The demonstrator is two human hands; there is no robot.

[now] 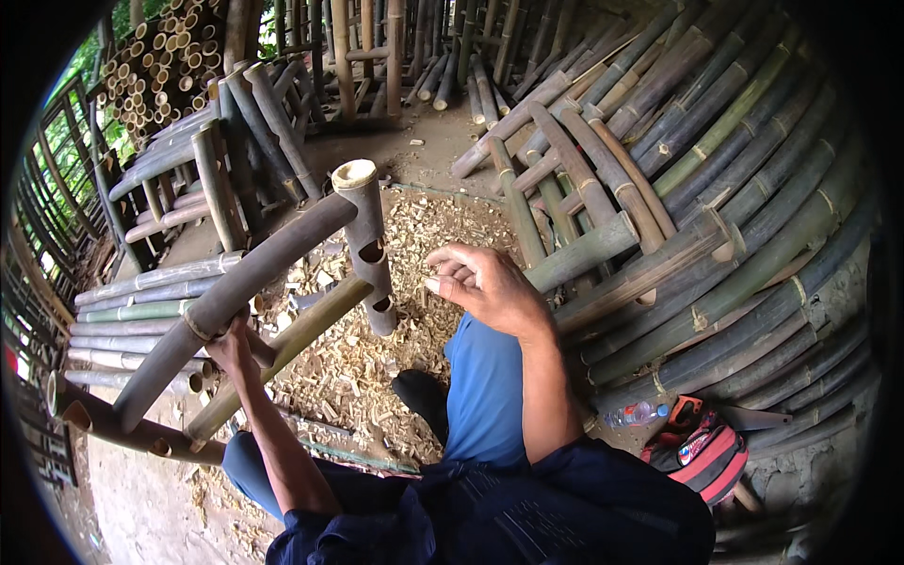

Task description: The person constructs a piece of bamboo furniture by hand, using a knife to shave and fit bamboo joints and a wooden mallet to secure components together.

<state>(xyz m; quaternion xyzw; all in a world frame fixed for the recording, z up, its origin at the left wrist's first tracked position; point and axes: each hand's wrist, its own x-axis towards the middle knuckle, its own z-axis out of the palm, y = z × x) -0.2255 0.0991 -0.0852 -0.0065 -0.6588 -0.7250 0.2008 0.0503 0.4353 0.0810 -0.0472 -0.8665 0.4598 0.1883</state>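
My left hand [231, 350] is wrapped around the thick, dark curved bamboo pole [235, 292], grip clenched on it from beneath at about its middle. That pole rises from lower left to upper right, and its top end runs into an upright bamboo post [369, 247] with a pale cut rim and round holes bored down its side. A second, paler green pole [282, 353] slants below the dark one and enters the same post lower down; it passes just beside my left hand. At the lower left, the ends of these poles meet a short horizontal bamboo bar [132, 433] with open cut ends.

My right hand [480, 282] hovers empty just to the right of the holed post, fingers loosely curled and apart from it, grip released, touching nothing that I can see.

Beneath the frame the dirt floor [141, 508] is covered with a heap of pale bamboo shavings [377, 358]. My blue-trousered leg [485, 386] stretches out over them, with a dark shoe [424, 395] at the chips.

To the right lies a big stack of long dark and green bamboo poles [734, 188]. At its lower edge rests a red and black bag [702, 452] with a clear plastic bottle [636, 412] just beside it. To the left stands a finished bamboo bench [151, 282], and a bundle of cut bamboo ends [160, 66] is piled at upper left.
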